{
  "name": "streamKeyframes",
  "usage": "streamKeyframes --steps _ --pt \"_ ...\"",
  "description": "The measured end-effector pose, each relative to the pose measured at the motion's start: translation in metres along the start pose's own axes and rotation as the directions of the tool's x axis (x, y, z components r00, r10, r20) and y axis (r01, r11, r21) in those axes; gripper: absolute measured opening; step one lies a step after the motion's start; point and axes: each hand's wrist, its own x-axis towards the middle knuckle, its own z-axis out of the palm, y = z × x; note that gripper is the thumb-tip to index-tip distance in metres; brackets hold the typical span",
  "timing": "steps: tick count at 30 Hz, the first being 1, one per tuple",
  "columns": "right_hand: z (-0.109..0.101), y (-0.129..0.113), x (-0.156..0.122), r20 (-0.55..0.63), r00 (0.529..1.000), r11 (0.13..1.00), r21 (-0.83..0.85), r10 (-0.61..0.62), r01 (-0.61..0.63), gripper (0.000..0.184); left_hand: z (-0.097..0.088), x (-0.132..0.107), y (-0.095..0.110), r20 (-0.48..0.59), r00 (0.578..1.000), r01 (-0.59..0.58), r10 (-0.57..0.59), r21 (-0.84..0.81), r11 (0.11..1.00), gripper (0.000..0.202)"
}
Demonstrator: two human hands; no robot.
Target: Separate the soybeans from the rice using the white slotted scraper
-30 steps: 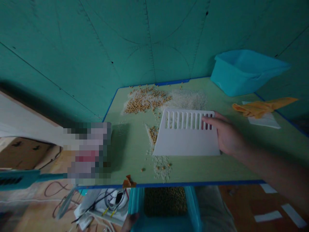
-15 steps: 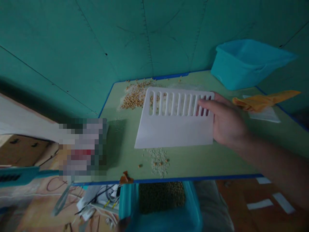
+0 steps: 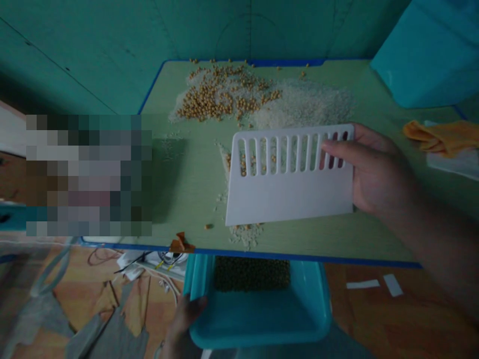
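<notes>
My right hand [image 3: 377, 169] grips the right end of a white plastic scraper [image 3: 290, 194] with a row of slots, thumb on its front and fingers behind. The scraper is held above the table, partly hiding beans and white grains behind it. At the table's front edge, my left hand [image 3: 187, 319] is closed on the left rim of a teal tub [image 3: 258, 319], dark in the shade. Dark green-brown beans [image 3: 250, 274] lie in the tub's far part. Yellow beans [image 3: 209, 102] and white rice-like grains [image 3: 303, 104] are spread along the table's back.
The table [image 3: 202, 184] has a blue edge and stands against a green wall. A teal bin [image 3: 430, 60] and an orange cloth [image 3: 441, 139] are at the right. A blurred-out box [image 3: 90, 174] stands at the left. Cables [image 3: 164, 264] lie below.
The view has tipped downward, showing more of the tub and my left hand at its rim. The scraper remains in my right hand, slightly further right in view.
</notes>
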Motion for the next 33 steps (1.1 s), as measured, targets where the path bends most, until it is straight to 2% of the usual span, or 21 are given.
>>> streamKeyframes --steps 4,7,11,14,17,20,22,25,27,29,33 --pt "0.001 0.000 -0.001 0.021 1.000 1.000 -0.002 0.002 -0.001 0.006 -0.006 0.003 0.000 -0.011 0.999 -0.038 0.038 0.025 0.999 0.030" --pt "0.002 0.000 -0.003 0.037 0.999 1.000 -0.014 0.005 -0.004 0.004 -0.003 0.002 0.002 -0.010 0.999 -0.034 0.035 0.050 0.998 0.034" --pt "0.002 0.000 -0.004 0.045 0.999 0.999 -0.046 -0.011 0.013 0.006 -0.001 0.002 0.003 -0.010 0.999 -0.033 0.033 -0.008 0.999 0.033" --pt "0.001 0.000 -0.006 0.059 0.998 0.998 -0.065 -0.020 0.024 0.009 -0.008 0.007 0.000 -0.021 0.999 -0.035 0.035 -0.018 0.999 0.034" --pt "0.001 0.001 -0.008 0.071 0.997 0.996 -0.086 -0.013 0.019 0.010 -0.016 0.012 -0.002 -0.021 0.999 -0.046 0.046 -0.006 0.999 0.023" --pt "0.001 0.001 -0.009 0.080 0.997 0.996 -0.091 -0.014 0.021 0.007 -0.018 0.015 -0.002 0.009 1.000 -0.016 0.016 0.000 1.000 0.033" --pt "0.001 0.001 -0.011 0.089 0.996 0.996 -0.091 -0.012 0.020 0.006 -0.017 0.015 -0.002 -0.010 1.000 -0.008 0.008 0.004 1.000 0.043" --pt "0.000 0.001 -0.012 0.104 0.995 0.995 -0.102 -0.003 0.013 0.007 -0.020 0.017 -0.002 -0.039 0.999 -0.010 0.010 0.000 1.000 0.035" --pt "0.001 0.001 -0.014 0.117 0.993 0.994 -0.106 0.006 0.007 0.007 -0.022 0.018 -0.003 -0.009 1.000 -0.003 0.003 -0.006 1.000 0.029" --pt "0.001 0.001 -0.015 0.129 0.992 0.995 -0.100 0.009 0.004 0.007 -0.021 0.018 -0.002 0.024 1.000 0.001 -0.001 -0.005 1.000 0.026" --pt "0.000 0.003 -0.016 0.134 0.991 0.996 -0.085 0.021 -0.010 0.005 -0.010 0.014 0.000 0.011 1.000 0.005 -0.005 0.016 1.000 0.029"
